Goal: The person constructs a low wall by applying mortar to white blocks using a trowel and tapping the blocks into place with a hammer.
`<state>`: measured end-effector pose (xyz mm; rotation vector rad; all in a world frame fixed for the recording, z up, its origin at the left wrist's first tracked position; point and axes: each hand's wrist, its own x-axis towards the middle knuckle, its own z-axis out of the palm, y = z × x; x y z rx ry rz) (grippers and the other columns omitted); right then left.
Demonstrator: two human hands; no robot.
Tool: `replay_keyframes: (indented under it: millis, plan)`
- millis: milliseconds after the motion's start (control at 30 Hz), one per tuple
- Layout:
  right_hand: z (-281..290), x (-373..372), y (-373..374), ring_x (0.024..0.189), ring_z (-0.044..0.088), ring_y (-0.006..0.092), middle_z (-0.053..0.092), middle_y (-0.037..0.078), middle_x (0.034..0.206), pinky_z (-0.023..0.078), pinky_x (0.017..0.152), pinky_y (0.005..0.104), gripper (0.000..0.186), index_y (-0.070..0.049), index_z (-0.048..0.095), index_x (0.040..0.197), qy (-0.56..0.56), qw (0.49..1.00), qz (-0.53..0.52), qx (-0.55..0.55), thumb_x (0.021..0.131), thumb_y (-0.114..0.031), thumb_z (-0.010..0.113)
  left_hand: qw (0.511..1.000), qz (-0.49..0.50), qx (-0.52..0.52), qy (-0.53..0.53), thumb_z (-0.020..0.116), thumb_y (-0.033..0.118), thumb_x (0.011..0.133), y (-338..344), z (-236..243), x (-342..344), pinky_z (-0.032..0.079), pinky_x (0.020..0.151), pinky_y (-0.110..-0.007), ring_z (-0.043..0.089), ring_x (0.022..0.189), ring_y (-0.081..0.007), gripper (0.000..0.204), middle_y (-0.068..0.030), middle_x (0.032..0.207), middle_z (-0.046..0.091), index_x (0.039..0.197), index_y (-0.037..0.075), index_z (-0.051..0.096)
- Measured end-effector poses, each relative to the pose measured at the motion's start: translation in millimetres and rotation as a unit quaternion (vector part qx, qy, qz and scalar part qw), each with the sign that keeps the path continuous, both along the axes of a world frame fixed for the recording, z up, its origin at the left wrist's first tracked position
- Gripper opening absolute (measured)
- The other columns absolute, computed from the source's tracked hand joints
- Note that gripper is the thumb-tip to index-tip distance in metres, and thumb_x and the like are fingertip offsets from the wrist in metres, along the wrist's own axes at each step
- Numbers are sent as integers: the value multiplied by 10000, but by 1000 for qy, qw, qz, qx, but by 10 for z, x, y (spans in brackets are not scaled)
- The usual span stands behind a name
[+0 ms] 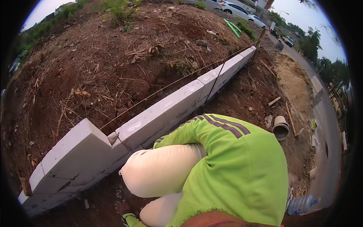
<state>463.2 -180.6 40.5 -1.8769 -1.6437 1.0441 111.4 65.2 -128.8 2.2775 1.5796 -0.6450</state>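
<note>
My left hand [123, 207] hangs low beside my pale-trousered knee, near the dark soil at the foot of the low white block wall [166, 104]. It is dim and small, so its fingers and anything in them cannot be made out. My right arm, in a green striped sleeve, reaches down toward the wall behind the upper knee, which hides the right hand. A taut string [151, 95] runs above the wall's lower course. At the near left, a raised block [81, 145] stands higher than the course beside it. Dark cracks or joints mark its face.
Reddish soil with dry stalks [124, 56] rises behind the wall. Green pipes [232, 28] lie at the back. On the right are a bucket [280, 129], a wooden-handled tool [290, 119], a sand heap [293, 75] and a clear plastic water bottle [300, 205]. Cars stand beyond.
</note>
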Motion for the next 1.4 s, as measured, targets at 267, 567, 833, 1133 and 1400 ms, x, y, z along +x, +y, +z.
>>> replay_keyframes:
  millis: [267, 567, 833, 1133, 1400]
  plan:
    - [105, 444, -89, 845, 641, 477, 664, 221, 823, 506, 764, 540, 275, -107, 663, 1097, -22, 995, -26, 98, 869, -259, 645, 987, 42, -140, -64, 694, 402, 892, 349, -88, -381, 335, 1206, -493, 404, 1450, -448, 826, -267, 1559, 440, 1538, -25, 407]
    - [457, 782, -845, 560, 448, 129, 515, 69, 615, 407, 536, 349, 251, -9, 604, 896, 68, 958, -234, 149, 901, -233, 717, 737, 300, -119, -594, 633, 478, 997, 225, 2737, 748, 560, 950, -479, 588, 1260, -414, 799, -200, 1555, 463, 1594, 35, 339]
    - [211, 944, -484, 571, 380, 65, 443, -36, 644, 316, 511, 266, 160, -50, 583, 942, 241, 919, -241, 196, 1018, -191, 573, 563, 393, -199, -700, 868, 571, 737, 231, 3323, 1969, 488, 958, -679, 359, 1428, -457, 1487, -273, 1642, 151, 1600, 56, -228]
    - [335, 592, 400, 484, 380, 46, 465, -23, 676, 309, 435, 223, 303, -90, 471, 998, 400, 824, -265, 301, 1088, -377, 508, 539, 408, -100, -730, 804, 398, 789, 397, 3391, 2471, 496, 869, -693, 539, 1223, -393, 1293, -232, 1463, 397, 1602, 130, -164]
    - [425, 421, 428, 466, 407, 87, 467, 16, 674, 340, 405, 241, 304, -90, 456, 1025, 474, 766, -321, 291, 1092, -385, 473, 547, 381, -71, -742, 781, 382, 763, 391, 3332, 2460, 461, 1040, -596, 534, 1278, -397, 1378, -278, 1541, 387, 1578, 35, -274]
